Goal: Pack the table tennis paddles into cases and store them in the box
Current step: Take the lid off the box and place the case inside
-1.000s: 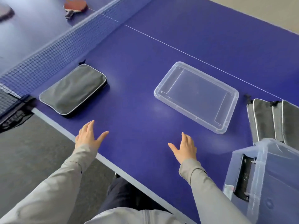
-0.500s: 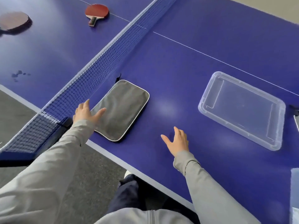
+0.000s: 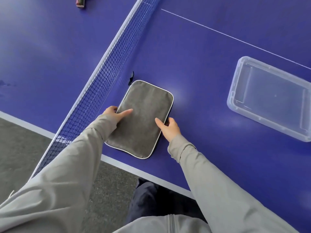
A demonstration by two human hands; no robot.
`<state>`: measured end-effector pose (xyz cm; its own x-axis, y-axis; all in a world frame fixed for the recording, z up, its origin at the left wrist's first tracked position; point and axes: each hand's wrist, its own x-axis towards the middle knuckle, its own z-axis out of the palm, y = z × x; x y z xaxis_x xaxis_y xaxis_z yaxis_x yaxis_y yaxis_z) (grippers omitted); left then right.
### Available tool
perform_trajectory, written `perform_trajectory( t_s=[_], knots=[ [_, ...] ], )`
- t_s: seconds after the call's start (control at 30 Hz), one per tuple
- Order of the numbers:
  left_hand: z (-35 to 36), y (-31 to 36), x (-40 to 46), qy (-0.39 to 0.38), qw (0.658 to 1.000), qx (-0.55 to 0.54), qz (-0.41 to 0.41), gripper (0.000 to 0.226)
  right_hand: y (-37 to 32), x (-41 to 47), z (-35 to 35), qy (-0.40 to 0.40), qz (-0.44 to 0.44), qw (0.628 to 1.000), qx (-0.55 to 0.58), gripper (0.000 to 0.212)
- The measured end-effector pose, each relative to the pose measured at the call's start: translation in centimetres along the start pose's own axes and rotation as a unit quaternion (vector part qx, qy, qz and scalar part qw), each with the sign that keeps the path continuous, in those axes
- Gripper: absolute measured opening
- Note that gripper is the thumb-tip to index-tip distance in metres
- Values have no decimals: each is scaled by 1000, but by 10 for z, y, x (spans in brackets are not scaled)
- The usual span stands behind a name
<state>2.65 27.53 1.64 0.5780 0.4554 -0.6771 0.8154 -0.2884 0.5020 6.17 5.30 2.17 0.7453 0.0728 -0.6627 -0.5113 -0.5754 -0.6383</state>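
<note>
— What sits closest to the person?

— Grey sleeves (image 3: 55,185) running up to both hands, and between those hands a grey paddle case (image 3: 143,118), lying flat on the blue table tennis table (image 3: 210,84) near its white-edged side.

— How do the hands stand?

— The left hand (image 3: 115,113) clasps the case's left long edge — thumb laid on top, fingers curled past the rim on the net side. The right hand (image 3: 170,127) grips the opposite long edge the same way, thumb on the fabric, fingers tucked at the side. Both are closed on the case; whether it is lifted at all, I cannot tell.

— And beyond the hands?

— Just past the left hand runs the net (image 3: 107,76), slanting away. At the case's far corner a dark zipper pull (image 3: 131,79) sticks out. Well off to the right of the right hand lies a clear plastic lid (image 3: 271,98), flat on the table. Far beyond the left hand, across the net, a paddle handle (image 3: 80,2) shows at the top edge.
</note>
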Motion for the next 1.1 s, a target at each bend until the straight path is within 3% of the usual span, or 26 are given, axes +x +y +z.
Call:
perform_trajectory(
  t_s=[0.27, 0.4, 0.5, 0.63, 0.77, 0.93, 1.0, 1.1],
  knots=[
    [3, 10, -10, -16, 995, -94, -40, 82, -6, -3, 2, 17, -2, 998, 60, 43],
    [7, 20, -28, -53, 975, -213, -21, 57, -7, -10, -18, 3, -26, 998, 63, 52],
    [10, 31, -41, -90, 957, -274, -11, 42, -10, -20, -41, 3, -63, 996, 66, 45],
    [19, 38, -55, -159, 952, -262, -8, 51, -15, -33, -76, 9, -98, 993, 68, 45],
    [40, 43, -76, -174, 938, -301, -8, 61, -7, -51, -106, 20, -100, 992, 74, 52],
    [85, 56, -114, -160, 892, -415, -82, 37, 39, -95, -131, 141, -41, 957, 249, 64],
    [103, 64, -131, -181, 881, -426, -98, 35, 61, -114, -132, 146, -17, 927, 345, 62],
    [135, 74, -160, -192, 819, -534, -82, 47, 82, -137, -128, 109, -11, 882, 458, 67]
  ],
)
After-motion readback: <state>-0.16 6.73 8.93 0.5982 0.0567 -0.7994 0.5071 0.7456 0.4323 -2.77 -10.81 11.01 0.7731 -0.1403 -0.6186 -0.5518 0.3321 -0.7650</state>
